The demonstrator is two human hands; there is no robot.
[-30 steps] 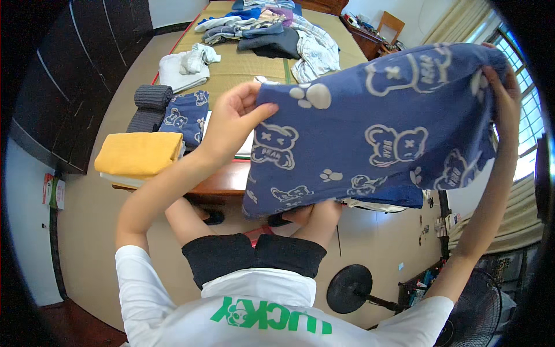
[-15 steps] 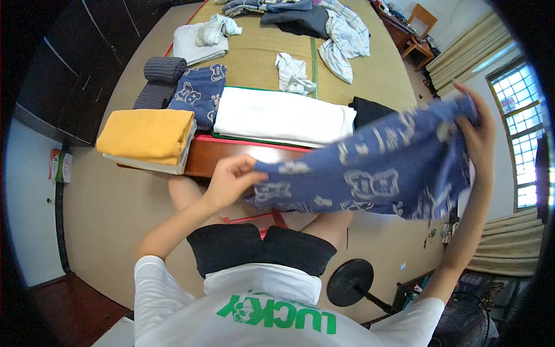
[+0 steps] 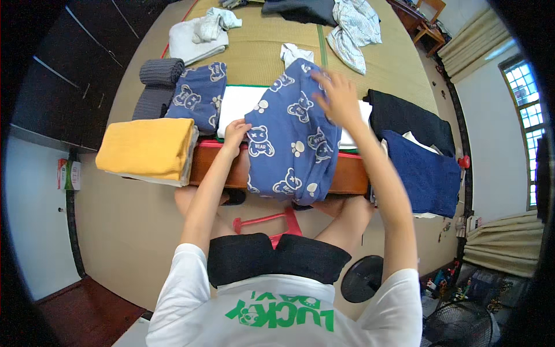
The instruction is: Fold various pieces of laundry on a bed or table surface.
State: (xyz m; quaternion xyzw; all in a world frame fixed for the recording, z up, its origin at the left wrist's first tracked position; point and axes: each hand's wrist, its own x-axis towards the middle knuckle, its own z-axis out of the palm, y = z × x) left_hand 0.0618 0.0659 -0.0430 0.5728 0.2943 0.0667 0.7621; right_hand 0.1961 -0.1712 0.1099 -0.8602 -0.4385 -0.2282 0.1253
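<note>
A blue cloth with white bears and paw prints (image 3: 292, 136) lies partly over a folded white cloth (image 3: 240, 105). Its lower end hangs past the front edge of the bed (image 3: 354, 174). My left hand (image 3: 234, 134) pinches the cloth's left edge between thumb and fingers. Over its upper right part, my right hand (image 3: 340, 99) has its fingers spread, with fingertips at the fabric; whether they press on it I cannot tell. A folded piece in the same bear print (image 3: 198, 95) rests to the left.
Left stands a folded yellow stack (image 3: 144, 149) beside a grey knitted roll (image 3: 162, 71). Right are folded black cloth (image 3: 410, 124) and dark blue cloth (image 3: 425, 173). Loose clothes, including a patterned garment (image 3: 355, 34), lie farther back. A pink stool (image 3: 263, 221) is between my legs.
The bear-print cloth has come from stretched out at the right to lying over the white cloth before me. My right hand has moved left and opened; my left still pinches an edge.
</note>
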